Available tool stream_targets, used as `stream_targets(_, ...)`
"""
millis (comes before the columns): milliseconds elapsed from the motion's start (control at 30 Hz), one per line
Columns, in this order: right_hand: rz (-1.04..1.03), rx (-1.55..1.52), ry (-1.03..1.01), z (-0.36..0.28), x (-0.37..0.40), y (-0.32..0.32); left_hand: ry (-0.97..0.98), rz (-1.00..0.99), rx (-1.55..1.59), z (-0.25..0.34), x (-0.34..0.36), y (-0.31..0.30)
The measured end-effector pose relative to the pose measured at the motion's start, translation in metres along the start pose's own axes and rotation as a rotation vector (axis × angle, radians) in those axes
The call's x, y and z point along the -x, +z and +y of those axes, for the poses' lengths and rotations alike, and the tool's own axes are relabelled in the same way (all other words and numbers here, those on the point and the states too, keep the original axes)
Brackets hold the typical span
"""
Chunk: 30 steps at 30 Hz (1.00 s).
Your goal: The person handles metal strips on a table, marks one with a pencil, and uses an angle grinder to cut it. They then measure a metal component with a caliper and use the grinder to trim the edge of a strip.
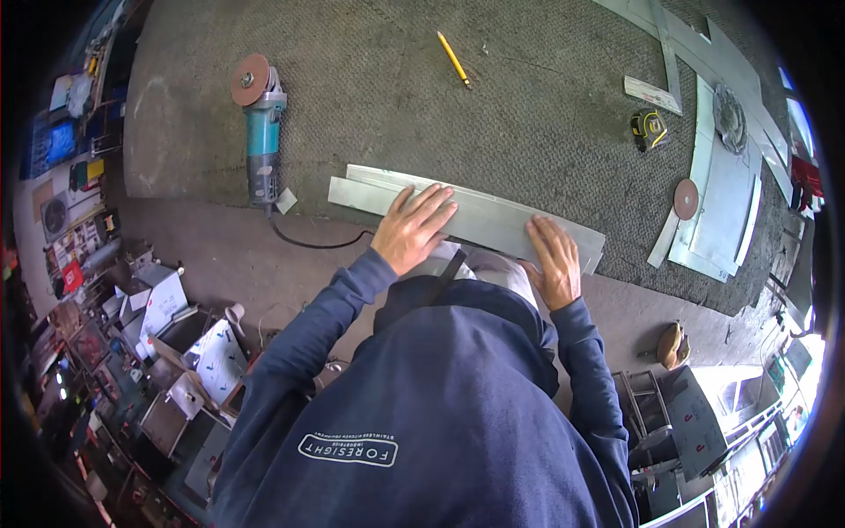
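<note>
Sweatshirt: the navy top [440,387] lies nearest the camera, with an upside-down white logo reading FORESIGHT.
Left arm: reaches up and inward from the lower left, elbow out, the sleeve ending at the wrist.
Left hand: [412,231] palm down on the metal strips [502,216], left of their middle; fingers extended and slightly apart, slanting up and to the right, pressed flat rather than curled round.
Right arm: bent more steeply, the forearm running nearly straight up from the lower right.
Right hand: [556,260] near the strips' right end; fingers extended over the top face, thumb toward the near edge. Whether it pinches that edge, I cannot tell.
Metal strips: long, flat pieces, partly overlapping, along the near edge of the workbench [370,106], just in front of the body.
Left of strips: an angle grinder [262,145], disc end away from the person, its cable [308,244] trailing off the edge.
Beyond strips: a yellow pencil [452,58].
Right side: a tape measure [649,129], a loose disc [686,199] and metal sheets [723,207].
</note>
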State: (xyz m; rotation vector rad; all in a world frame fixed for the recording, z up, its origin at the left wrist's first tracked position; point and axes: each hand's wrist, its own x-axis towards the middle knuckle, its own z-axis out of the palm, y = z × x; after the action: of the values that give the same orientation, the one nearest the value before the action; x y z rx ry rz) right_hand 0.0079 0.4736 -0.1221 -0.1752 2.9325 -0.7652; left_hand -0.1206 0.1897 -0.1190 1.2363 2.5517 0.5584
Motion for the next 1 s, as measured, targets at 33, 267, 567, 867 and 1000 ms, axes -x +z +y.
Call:
stream_targets(33,0.045,0.005,0.046,-0.004,-0.009,-0.009,-0.004,-0.009,0.003,0.000,-0.005,-0.004)
stream_targets(267,-0.041,-0.131,0.054,0.024,-0.032,-0.028,0.049,0.077,0.017,-0.021,-0.029,-0.007)
stream_targets(567,0.025,0.169,0.316,0.019,-0.010,-0.055,-0.171,-0.053,-0.185,-0.056,0.003,-0.059)
stream_targets(867,0.203,-0.058,0.642,0.025,0.015,-0.019,-0.422,0.052,0.013,-0.055,0.026,-0.038)
stream_targets(1000,0.193,-0.021,0.589,0.029,0.014,-0.025,-0.418,0.055,-0.035,-0.066,0.025,-0.043)
